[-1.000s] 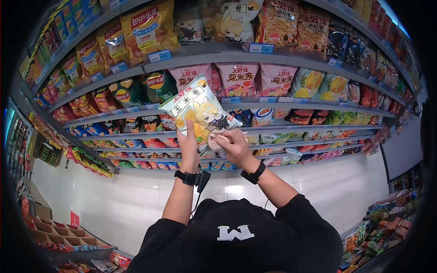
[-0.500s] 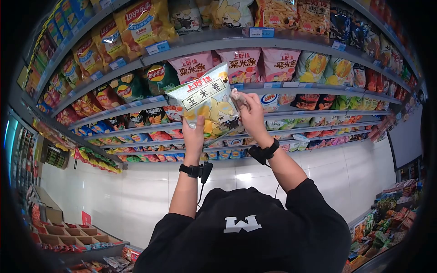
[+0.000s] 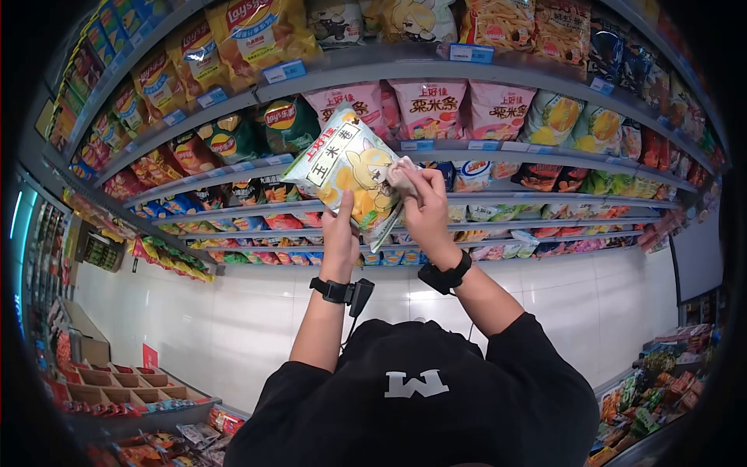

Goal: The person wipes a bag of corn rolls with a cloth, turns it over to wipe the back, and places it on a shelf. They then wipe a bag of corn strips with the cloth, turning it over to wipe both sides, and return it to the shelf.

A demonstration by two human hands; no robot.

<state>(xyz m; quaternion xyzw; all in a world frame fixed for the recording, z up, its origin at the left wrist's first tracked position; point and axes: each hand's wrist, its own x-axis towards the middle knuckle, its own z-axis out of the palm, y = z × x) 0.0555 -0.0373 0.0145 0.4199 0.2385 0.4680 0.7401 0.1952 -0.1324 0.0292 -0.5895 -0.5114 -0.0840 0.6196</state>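
Note:
My left hand (image 3: 340, 241) grips the lower left part of a snack bag (image 3: 350, 175), thumb on its front. The bag is pale silver-green and yellow, with Chinese print and a cartoon figure, and it tilts to the left in front of the shelves. In my right hand (image 3: 426, 204) is a crumpled whitish cloth (image 3: 402, 176), pinched by the fingers and pressed against the bag's right side. Part of the cartoon is covered by the cloth. Both wrists wear black straps with small black devices.
Shelves (image 3: 350, 70) full of snack bags curve across the front, with pink bags (image 3: 430, 107) just behind the held one. Yellow chip bags (image 3: 264, 31) stand higher up. A compartmented display (image 3: 117, 393) is at lower left, and packets (image 3: 661, 389) lie at lower right.
The bag has tilted further, its top swinging left. My right hand has brought the cloth from the bag's right edge inward onto its printed front. The view has shifted slightly.

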